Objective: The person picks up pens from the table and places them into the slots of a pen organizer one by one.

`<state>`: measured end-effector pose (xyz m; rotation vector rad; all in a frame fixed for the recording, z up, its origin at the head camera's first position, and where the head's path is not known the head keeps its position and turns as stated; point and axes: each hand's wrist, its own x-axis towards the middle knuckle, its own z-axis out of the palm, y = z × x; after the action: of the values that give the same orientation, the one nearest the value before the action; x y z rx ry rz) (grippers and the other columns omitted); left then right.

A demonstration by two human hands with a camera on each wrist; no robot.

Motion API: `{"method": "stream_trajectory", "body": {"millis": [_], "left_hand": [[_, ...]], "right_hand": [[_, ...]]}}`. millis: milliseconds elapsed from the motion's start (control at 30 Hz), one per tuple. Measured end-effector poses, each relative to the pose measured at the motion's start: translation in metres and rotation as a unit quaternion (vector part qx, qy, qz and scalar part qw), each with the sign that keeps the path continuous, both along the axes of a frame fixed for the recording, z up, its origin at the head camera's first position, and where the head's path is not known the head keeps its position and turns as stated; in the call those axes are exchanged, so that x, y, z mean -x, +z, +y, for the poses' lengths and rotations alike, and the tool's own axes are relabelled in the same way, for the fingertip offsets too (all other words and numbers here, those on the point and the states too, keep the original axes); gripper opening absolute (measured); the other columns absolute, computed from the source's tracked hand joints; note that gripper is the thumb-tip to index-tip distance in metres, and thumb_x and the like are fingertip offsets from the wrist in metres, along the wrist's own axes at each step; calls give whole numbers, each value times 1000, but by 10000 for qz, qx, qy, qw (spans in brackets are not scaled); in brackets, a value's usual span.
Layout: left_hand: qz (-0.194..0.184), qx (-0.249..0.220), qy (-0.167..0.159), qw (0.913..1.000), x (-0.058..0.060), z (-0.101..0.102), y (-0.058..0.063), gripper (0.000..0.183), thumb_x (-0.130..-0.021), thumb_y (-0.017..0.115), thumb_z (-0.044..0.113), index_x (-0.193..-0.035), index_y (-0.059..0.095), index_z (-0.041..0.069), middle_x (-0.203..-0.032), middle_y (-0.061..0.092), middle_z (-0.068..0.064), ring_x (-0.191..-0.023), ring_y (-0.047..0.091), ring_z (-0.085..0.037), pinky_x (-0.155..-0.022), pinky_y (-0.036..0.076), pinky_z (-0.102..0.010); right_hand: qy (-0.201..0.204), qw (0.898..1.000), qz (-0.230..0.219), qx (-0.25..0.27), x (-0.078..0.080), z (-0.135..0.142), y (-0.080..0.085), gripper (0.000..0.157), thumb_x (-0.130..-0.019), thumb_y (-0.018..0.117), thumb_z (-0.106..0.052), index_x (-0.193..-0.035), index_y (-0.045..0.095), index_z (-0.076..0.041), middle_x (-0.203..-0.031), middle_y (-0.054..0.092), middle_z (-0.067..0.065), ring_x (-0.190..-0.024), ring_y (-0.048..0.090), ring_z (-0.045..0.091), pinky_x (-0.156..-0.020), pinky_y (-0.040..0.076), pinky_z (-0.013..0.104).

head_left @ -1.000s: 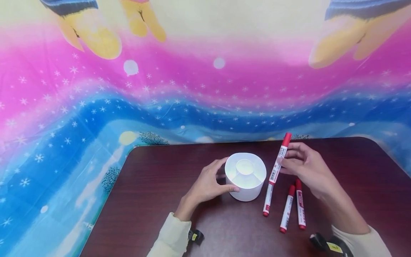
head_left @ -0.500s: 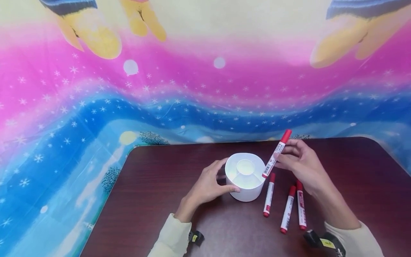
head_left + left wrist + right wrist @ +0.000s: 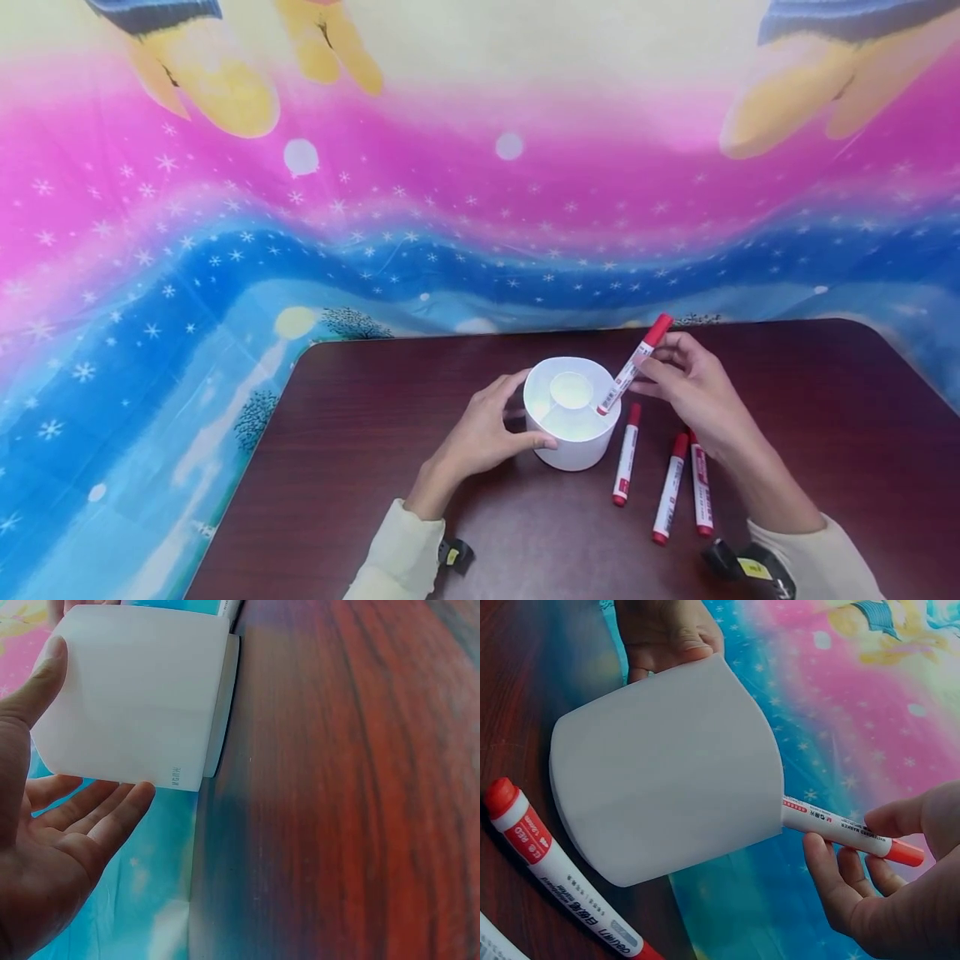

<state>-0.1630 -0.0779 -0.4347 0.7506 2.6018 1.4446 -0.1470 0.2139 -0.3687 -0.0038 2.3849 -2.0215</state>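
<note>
From my remote seat I see the marker [image 3: 621, 383] in the right hand [image 3: 693, 390], pinched along its upper barrel between thumb and fingers, while the left hand [image 3: 487, 429] grips the white cup [image 3: 573, 454] from its left, thumb on the near wall. The marker's lower end is over the cup's mouth, toward the right side; I cannot tell whether it touches a divider or the inner wall. I judge the marker light and rigid, its smooth round barrel apt to roll or slip under a loose pinch, yet hard to damage; I would take hold just below the cap, leaving the lower end free of fingers. The cup looks light, thin-walled and stiff, likely to slide or tip if knocked, so a hold across its side wall seems right. The marker's long axis slants: its red cap points up and away to the right of the cup, its plain end down and left into the cup's mouth. To the right of the cup, three loose markers [image 3: 670, 492] lie on the tabletop [image 3: 360, 417], caps toward the far side, their long axes running roughly from far to near.
</note>
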Motion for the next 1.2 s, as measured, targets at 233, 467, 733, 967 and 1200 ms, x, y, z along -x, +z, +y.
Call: {"method": "stream_trajectory", "body": {"millis": [233,467,733,967,1200], "left_hand": [[-167,-117,43,9998,-6,-1,-4,100,-77,99,38,-162,47,26,-151,60,1,-129,69,-16,-101,59,-21],[-202,112,92,9997,-10,-1,-8,102,-77,98,43,-163,45,25,-152,60,0,-131,69,-18,-104,60,-28],[-79,424,87,9990,-10,-1,-10,103,-77,96,49,-164,44,26,-152,60,0,-136,64,-17,-108,60,-38],[-9,682,62,9976,0,1,-5,106,-78,94,54,-165,41,27,-154,58,2,-139,61,-17,-111,58,-36],[30,655,115,9978,6,-3,3,107,-77,96,51,-165,41,25,-155,58,1,-140,60,-16,-112,57,-37]], "right_hand": [[50,10000,-35,70,-3,-4,-6,40,-109,64,-17,-139,45,1,-111,62,2,-94,74,7,-88,66,30],[13,10000,16,37,-6,-6,-12,40,-108,66,-16,-140,46,-1,-109,64,-1,-94,75,5,-87,67,34],[59,10000,-42,-65,-7,-5,-19,38,-107,67,-18,-138,49,-6,-110,65,-2,-95,75,5,-86,67,32],[37,9999,-34,-94,0,-3,-16,36,-107,68,-19,-137,50,-10,-108,67,-5,-93,76,6,-84,67,28],[132,9999,84,-25,9,-6,-7,30,-106,69,-17,-131,53,-17,-108,68,-2,-92,76,6,-81,67,28]]}}
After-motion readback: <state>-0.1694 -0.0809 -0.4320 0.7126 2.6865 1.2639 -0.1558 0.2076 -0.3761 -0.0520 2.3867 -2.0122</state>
